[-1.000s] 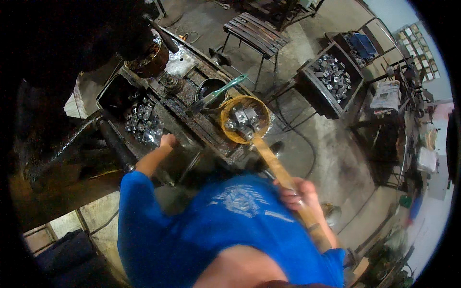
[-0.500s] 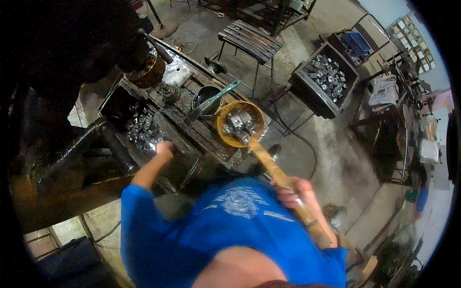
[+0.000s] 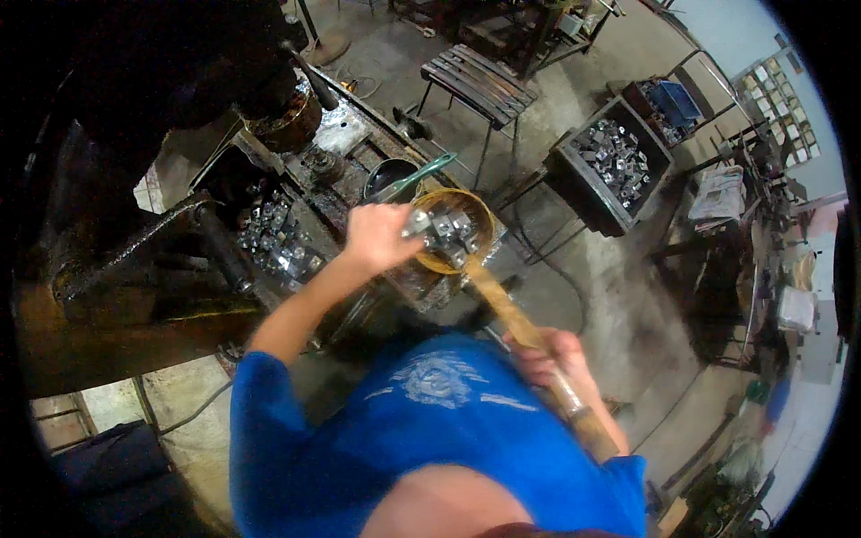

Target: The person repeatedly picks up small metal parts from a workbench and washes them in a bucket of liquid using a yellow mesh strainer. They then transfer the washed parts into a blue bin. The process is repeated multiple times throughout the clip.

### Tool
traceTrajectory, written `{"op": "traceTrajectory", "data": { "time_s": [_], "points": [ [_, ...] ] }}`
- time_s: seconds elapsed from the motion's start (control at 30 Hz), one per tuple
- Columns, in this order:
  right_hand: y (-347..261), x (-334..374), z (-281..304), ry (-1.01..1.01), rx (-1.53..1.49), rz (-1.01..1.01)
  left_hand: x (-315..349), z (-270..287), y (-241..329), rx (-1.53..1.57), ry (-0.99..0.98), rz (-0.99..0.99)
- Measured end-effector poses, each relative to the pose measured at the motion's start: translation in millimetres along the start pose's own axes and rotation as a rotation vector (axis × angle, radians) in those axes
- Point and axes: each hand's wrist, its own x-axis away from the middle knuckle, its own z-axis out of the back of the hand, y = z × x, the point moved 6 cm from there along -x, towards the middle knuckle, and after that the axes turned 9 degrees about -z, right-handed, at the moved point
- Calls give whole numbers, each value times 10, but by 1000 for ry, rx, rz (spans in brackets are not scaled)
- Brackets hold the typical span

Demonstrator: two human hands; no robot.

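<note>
My left hand (image 3: pixel 381 235) is at the left rim of a round yellow container (image 3: pixel 487 215), its fingers closed on a small silver metal part (image 3: pixel 418 221). Several similar metal blocks (image 3: pixel 456 229) lie in the container. A long, flat, wood-coloured handle (image 3: pixel 502 303) runs from the container's near rim back toward my body. My right hand (image 3: pixel 544 354) is wrapped round this handle at about its middle. Behind my left hand, a green-handled brush (image 3: pixel 423 174) lies across a dark round pot (image 3: pixel 384 172); its far end is hidden by the hand.
To the left, a dark bin holds a heap of metal parts (image 3: pixel 273 235) beside a heavy machine (image 3: pixel 161 99). A slatted stool (image 3: pixel 480 82) stands ahead. At the right are a raised metal bin (image 3: pixel 574 184) of parts and a blue crate (image 3: pixel 674 103).
My left hand has moved right and forward from the left heap to the yellow container, now with a metal part in its fingers. My right hand keeps its hold on the handle.
</note>
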Motion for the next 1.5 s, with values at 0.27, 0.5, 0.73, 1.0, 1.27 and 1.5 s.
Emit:
{"op": "traceTrajectory", "data": {
  "time_s": [0.27, 0.5, 0.73, 1.0, 1.27, 1.5],
  "points": [
    [-4, -16, -44, -56, -87, -30, -397, -434, 11, -184, -242, -172],
    [-9, -45, -53, -106, -67, -9, -742, -308, 252, -82, -24, -126],
    [-4, -15, 13, 11, -22, -17, -779, -638, 295, -121, -76, -237],
    [-38, -24, 49, -35, -73, -50, 160, 165, -680, 148, 314, 201],
    [-61, -30, -3, -23, -55, -32, 1877, -723, -2434, -188, -322, 418],
    [-4, -6, 35, -13, -126, -15, 1857, -1283, -2455, -199, -767, 600]
  ]
}}
